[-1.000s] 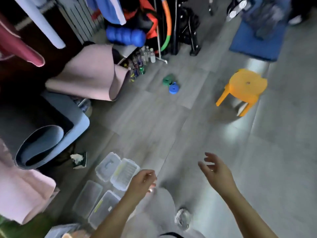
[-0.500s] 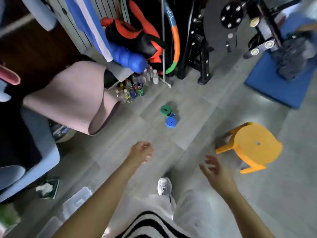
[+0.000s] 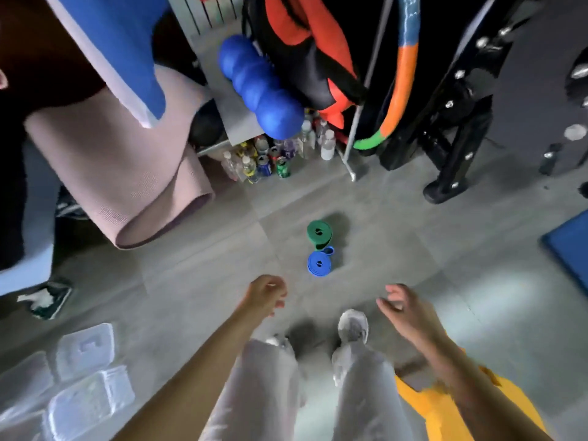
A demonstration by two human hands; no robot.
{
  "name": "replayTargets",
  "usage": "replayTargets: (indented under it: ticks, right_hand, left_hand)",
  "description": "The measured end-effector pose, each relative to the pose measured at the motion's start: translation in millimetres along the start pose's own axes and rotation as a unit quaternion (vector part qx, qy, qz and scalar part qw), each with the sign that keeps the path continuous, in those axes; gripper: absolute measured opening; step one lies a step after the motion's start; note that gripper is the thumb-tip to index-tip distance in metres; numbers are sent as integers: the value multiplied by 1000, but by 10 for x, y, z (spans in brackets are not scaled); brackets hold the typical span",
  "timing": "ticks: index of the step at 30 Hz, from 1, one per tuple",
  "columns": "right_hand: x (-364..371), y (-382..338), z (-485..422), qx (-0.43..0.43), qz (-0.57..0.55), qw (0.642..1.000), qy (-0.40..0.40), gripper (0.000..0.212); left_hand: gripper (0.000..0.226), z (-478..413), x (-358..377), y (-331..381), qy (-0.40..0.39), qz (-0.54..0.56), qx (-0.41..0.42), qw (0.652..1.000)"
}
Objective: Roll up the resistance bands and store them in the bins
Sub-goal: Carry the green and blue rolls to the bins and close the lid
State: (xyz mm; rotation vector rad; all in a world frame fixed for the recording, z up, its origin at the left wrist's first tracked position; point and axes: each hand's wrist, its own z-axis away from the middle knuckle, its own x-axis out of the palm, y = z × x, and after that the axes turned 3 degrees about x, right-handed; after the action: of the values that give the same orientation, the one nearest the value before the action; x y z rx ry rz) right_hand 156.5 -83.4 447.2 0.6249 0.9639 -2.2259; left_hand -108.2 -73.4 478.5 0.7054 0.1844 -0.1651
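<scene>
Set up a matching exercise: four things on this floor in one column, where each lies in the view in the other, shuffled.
Things:
1. green band
2. blue band
3. clear bins
4. yellow stool

Places:
A. bottom left of the view
B. bottom right of the view
C. mid-floor, the roll higher in the view
D. mid-floor, the roll lower in the view

Pairs: 1-C, 2-D, 3-A, 4-B

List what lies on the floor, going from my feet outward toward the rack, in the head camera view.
Shoe → blue rolled band → green rolled band → bottles and cans.
</scene>
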Motion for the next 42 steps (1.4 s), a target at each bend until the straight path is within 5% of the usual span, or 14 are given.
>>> replayTargets:
  ticks: [7,12,17,22,26,33,42]
  right_hand:
    - [877,378,-2072,-47,162,978,-119,40]
    - [1848,790,-3266,-102,250,954,-132,40]
    - [2735,1114,-4300,-143,294,937,-125,43]
    - [3386,1302,-4911,-193,342,914,-98,52]
    - [3616,1357,-4998,-194,363,910,-52,51]
    - [3648,1272,-5073,-180,379,907,-40,45]
    - [3271,1307,-4858,-136,369,918,-56,36]
  left_hand:
    - [23,-1959,672,-742,3,-38,-71,997]
    - [28,-3407,1030,-1423,-9,-135,-51,990]
    - [35,-4666,1295,-1899,-46,-243,30,968]
    - [54,-5679,1552,-1940,10,-405,192,894]
    - [62,-5991,1702,-1922,4,-515,206,832]
    - [59,-6087,1746,-1992,10,-586,220,780]
    - [55,-5848,1358,-1846,11,-521,219,825]
